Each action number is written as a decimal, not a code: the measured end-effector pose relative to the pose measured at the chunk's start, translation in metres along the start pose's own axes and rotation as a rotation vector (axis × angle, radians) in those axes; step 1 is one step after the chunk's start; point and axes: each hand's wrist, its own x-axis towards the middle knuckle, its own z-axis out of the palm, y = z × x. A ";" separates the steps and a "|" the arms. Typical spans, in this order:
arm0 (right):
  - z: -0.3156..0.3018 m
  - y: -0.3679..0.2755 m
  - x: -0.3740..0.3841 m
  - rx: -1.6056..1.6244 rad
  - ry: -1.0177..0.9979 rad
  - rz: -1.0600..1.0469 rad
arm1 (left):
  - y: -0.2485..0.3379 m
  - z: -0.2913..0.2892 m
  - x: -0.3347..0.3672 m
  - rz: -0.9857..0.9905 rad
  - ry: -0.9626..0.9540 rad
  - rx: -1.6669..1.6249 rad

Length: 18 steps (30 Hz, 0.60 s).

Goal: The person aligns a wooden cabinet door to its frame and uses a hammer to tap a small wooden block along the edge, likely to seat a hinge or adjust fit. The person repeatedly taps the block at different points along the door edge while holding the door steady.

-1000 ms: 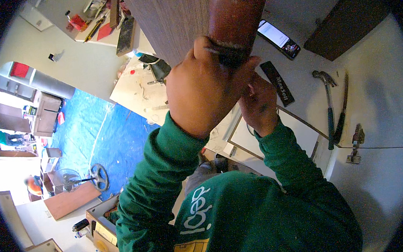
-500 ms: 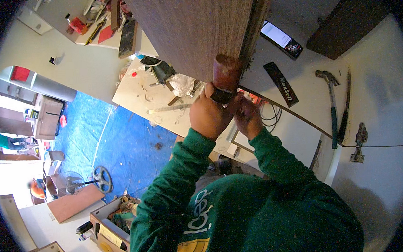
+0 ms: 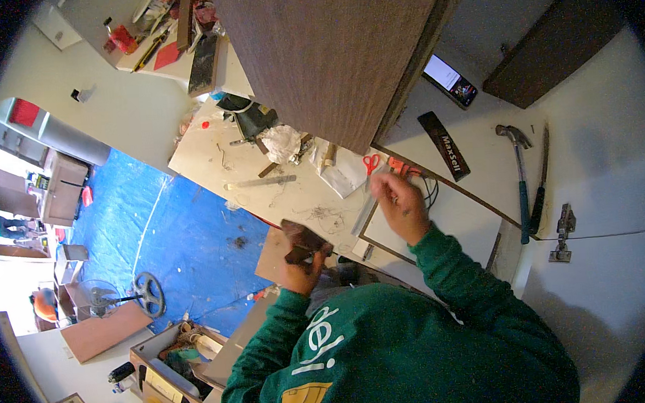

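Note:
My left hand (image 3: 303,275) is low beside the bench's near edge, its fingers wrapped round a dark reddish-brown block-shaped tool (image 3: 304,239) whose exact kind I cannot make out. Over the white worktop, my right hand (image 3: 404,207) is raised with curled fingers, slightly blurred; what is in them, if anything, is hidden. Red-handled scissors (image 3: 371,163) lie just beyond that hand, close to an orange tool (image 3: 400,169) with a dark cord. A large brown wood-grain panel (image 3: 335,53) stands out over the worktop ahead, apart from both hands.
To the right lie a hammer (image 3: 521,182), a long thin tool with a dark handle (image 3: 538,207), a metal hinge (image 3: 562,231), a black curved strip (image 3: 445,146) and a phone (image 3: 449,81). Blue sheeting (image 3: 184,239) covers the floor; a drawer of clutter (image 3: 154,352) stands lower left.
My left hand has carried the brown tool down and left, away from the panel's lower corner. My right hand has parted from the tool and sits slightly lower. The view has shifted a little.

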 end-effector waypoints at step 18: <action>-0.006 -0.062 0.065 -0.161 0.217 0.000 | -0.018 -0.026 -0.019 -0.053 0.137 -0.064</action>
